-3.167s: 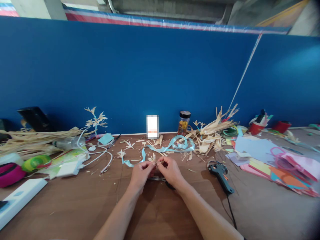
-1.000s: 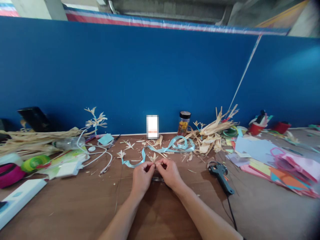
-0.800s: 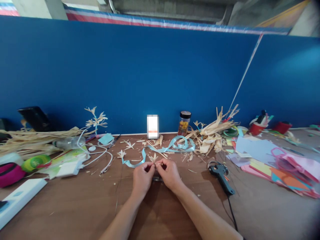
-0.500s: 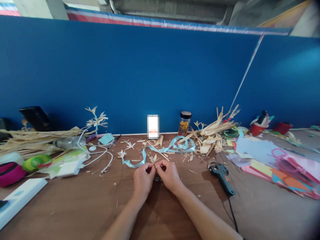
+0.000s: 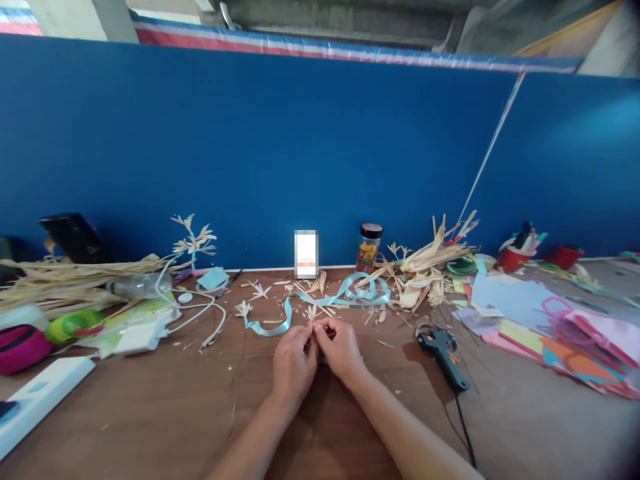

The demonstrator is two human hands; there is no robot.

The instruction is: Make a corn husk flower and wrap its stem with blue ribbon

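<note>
My left hand (image 5: pixel 295 360) and my right hand (image 5: pixel 339 347) meet at the middle of the brown table, both closed in a pinch. Between their fingertips stands a small corn husk flower (image 5: pixel 311 313), its pale petals pointing up and away from me. The fingers hide its lower end. Just beyond lies a light blue ribbon (image 5: pixel 270 331), one end by a second husk flower (image 5: pixel 243 310). Another husk flower (image 5: pixel 260 291) rests farther back among husk scraps. Under my right hand a small dark object is mostly covered.
A glue gun (image 5: pixel 444 357) with its cord lies at the right, near coloured paper (image 5: pixel 520 300). A jar (image 5: pixel 369 247) stands by the blue partition (image 5: pixel 320 147). Husk piles (image 5: pixel 425 273) lie behind. At the left are white cables (image 5: pixel 213 313) and a power strip (image 5: pixel 45 400).
My left hand has shifted slightly right and turned, closing up against my right hand. The husk flower between the fingertips now stands more upright and a little farther from me.
</note>
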